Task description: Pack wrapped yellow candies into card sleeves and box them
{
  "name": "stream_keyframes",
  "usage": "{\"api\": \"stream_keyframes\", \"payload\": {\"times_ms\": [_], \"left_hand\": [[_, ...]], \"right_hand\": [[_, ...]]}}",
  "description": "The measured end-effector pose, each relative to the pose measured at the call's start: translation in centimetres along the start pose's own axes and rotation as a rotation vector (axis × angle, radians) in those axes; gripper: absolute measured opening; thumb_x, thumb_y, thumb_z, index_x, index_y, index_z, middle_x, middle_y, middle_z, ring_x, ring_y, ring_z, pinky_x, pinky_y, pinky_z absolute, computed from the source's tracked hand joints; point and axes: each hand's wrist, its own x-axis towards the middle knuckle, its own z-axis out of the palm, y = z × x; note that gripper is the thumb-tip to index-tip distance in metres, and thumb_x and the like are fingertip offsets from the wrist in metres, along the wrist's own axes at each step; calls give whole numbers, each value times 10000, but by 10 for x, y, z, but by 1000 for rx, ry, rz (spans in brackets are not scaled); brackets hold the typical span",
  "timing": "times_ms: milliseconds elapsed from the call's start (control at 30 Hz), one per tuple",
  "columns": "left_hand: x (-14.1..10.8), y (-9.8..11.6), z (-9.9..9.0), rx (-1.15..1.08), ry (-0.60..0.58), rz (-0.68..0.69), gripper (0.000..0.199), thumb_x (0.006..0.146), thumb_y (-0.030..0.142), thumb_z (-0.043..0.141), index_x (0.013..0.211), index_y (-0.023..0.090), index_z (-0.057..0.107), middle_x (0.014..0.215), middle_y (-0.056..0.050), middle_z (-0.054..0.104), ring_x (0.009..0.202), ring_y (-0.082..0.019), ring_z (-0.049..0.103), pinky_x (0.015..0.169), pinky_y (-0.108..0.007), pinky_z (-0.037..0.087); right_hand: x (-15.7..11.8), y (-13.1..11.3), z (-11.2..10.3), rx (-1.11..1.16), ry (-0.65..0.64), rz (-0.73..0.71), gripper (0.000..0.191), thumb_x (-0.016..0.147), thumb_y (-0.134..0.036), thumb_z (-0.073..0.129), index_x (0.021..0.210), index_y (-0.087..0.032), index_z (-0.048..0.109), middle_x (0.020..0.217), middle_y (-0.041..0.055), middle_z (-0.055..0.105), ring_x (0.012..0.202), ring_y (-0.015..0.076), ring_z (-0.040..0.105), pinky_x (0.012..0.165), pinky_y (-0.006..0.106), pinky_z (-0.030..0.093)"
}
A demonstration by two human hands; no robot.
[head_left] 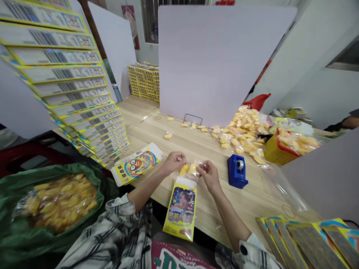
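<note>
Two yellow pieces in clear wrappers hang between my hands, just above the open top of a yellow box with a dark printed front. My left hand pinches the wrapper at the left piece. On the other side my right hand has its fingers closed on the wrapper of the right piece. The box lies tilted over the table's front edge, touched by neither hand. Flat printed cartons rest left of my left hand. A blue tape dispenser stands right of my right hand.
Tall stacked boxes rise at the left, above a green bag of wrapped yellow pieces. A wrapped heap and a yellow basket sit at the right. White panels divide the table. More boxes lie front right.
</note>
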Motion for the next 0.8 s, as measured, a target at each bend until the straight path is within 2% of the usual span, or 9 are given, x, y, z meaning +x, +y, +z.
{"api": "stream_keyframes", "payload": {"times_ms": [67,133,233,367,467,533,600,700,800], "left_hand": [[3,-6,-1,-9,95,45,209,636,302,705,707,134,602,652,-14,652,625,-136,601,598,-224,439],[0,-16,-2,-32,107,59,202,657,304,697,716,135,603,664,-16,653,648,-137,607,624,-228,445],[-15,-32,-3,-32,11,8,201,689,310,685,706,127,605,654,-9,633,619,-118,581,606,-219,429],[-35,-45,-8,-37,-205,-157,220,651,271,724,767,113,624,664,-9,623,612,-115,569,580,-211,413],[-43,-47,-12,-164,-281,-245,473,561,163,769,999,136,592,864,-39,659,719,-139,611,643,-231,454],[-46,-48,-14,-245,-265,-268,635,514,108,787,1096,164,539,980,-52,638,771,-147,623,675,-243,471],[-49,-50,-15,-280,-243,-280,683,489,82,801,1105,178,523,1030,-55,619,794,-145,626,694,-248,479],[-52,-54,-17,-270,-259,-318,600,496,100,810,1039,158,560,941,-45,650,762,-146,628,699,-263,480],[-55,-55,-19,-224,-216,-307,394,524,156,809,876,116,637,768,-28,667,698,-142,616,683,-256,461]], "right_hand": [[-2,1,-1,34,104,-6,383,631,-347,726,904,-225,487,688,-48,546,587,140,525,478,243,477],[-7,5,-1,26,117,-3,434,652,-323,698,1016,-236,478,695,-55,528,592,140,512,499,251,488],[-20,16,0,-41,13,22,373,685,-305,652,1018,-232,500,657,-66,478,538,123,464,475,231,435],[-36,28,-2,-195,-159,41,293,701,-283,618,972,-223,524,621,-66,479,529,127,455,486,228,363],[-41,32,-5,-234,-243,68,285,711,-286,611,970,-220,512,627,-61,504,543,133,461,508,232,358],[-42,33,-7,-210,-251,92,298,720,-298,618,981,-220,496,639,-58,515,545,130,457,512,230,359],[-43,33,-8,-189,-250,109,307,730,-306,624,993,-220,489,648,-55,517,547,129,453,508,227,354],[-44,33,-9,-176,-248,112,318,734,-312,636,1000,-220,487,664,-48,523,565,135,470,511,228,359],[-45,33,-12,-178,-256,90,317,737,-332,644,994,-220,495,671,-45,523,581,142,484,530,236,375]]}}
